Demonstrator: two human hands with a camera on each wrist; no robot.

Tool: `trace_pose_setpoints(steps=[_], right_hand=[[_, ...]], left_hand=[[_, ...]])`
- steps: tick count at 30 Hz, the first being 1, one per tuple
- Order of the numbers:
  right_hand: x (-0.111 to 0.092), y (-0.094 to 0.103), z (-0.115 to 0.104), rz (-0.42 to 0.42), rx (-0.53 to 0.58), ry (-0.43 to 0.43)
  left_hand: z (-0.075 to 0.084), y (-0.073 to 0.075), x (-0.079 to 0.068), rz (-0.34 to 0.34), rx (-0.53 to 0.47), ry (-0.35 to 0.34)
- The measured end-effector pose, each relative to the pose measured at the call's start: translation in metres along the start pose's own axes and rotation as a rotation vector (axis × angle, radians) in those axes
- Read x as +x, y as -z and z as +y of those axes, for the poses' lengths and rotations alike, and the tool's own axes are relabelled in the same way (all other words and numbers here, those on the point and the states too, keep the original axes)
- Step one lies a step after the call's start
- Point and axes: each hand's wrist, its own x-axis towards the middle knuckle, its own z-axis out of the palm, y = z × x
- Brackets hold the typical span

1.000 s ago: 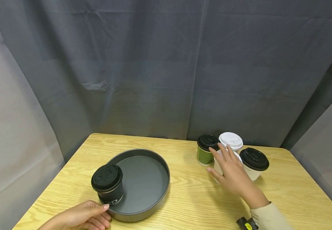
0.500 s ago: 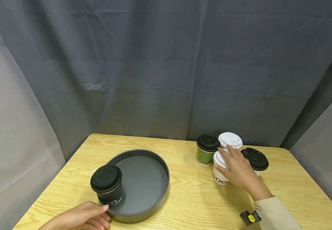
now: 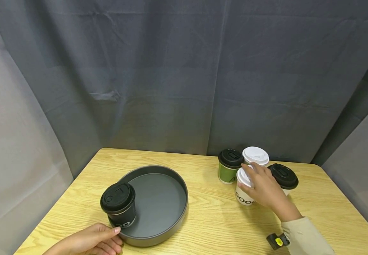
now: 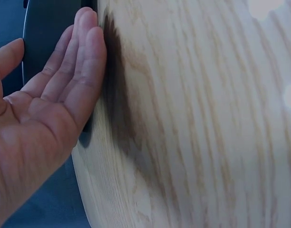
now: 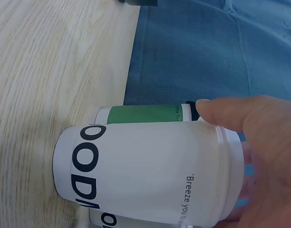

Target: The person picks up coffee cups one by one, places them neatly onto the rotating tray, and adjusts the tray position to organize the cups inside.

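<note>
My right hand (image 3: 263, 186) grips the white lid of a white paper coffee cup (image 5: 140, 173) with "GOOD" lettering, thumb on the near side; its other fingers are mostly hidden behind the lid. The cup stands upright on the table in the head view. My left hand (image 3: 90, 239) is at the near left of a round dark grey cake pan (image 3: 184, 212). Its fingers (image 4: 81, 71) lie fairly straight along the pan's outer wall, and the thumb is at the rim. Inside the pan, at its left side, a black lidded coffee cup (image 3: 123, 214) leans slightly.
Close round the gripped cup stand a green coffee cup (image 3: 226, 173) with a black lid, a cup with a white lid (image 3: 256, 155) behind, and one with a black lid (image 3: 284, 175) at right. A grey curtain (image 3: 171, 88) hangs behind the wooden table (image 3: 203, 216).
My right hand has come down from above the cups, fingers spread, and closed on the white cup's lid. In the last half second it barely moves. The left hand and pan stay put.
</note>
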Motion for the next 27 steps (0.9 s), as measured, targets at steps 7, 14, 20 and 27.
trace_pose_setpoints(steps=[7,14,20,27], right_hand=[[0.001,-0.003,0.000,0.048,-0.002,0.020],[0.001,-0.005,-0.002,0.102,-0.002,0.032],[0.002,-0.009,-0.010,0.127,0.012,0.046],[0.003,-0.006,-0.041,0.137,0.015,0.136]], left_hand=[[0.001,0.000,0.000,0.012,0.012,0.008],[0.001,-0.001,0.000,0.010,0.010,0.001],[0.001,-0.001,0.000,0.015,0.005,0.005],[0.001,-0.001,0.000,0.016,0.012,0.003]])
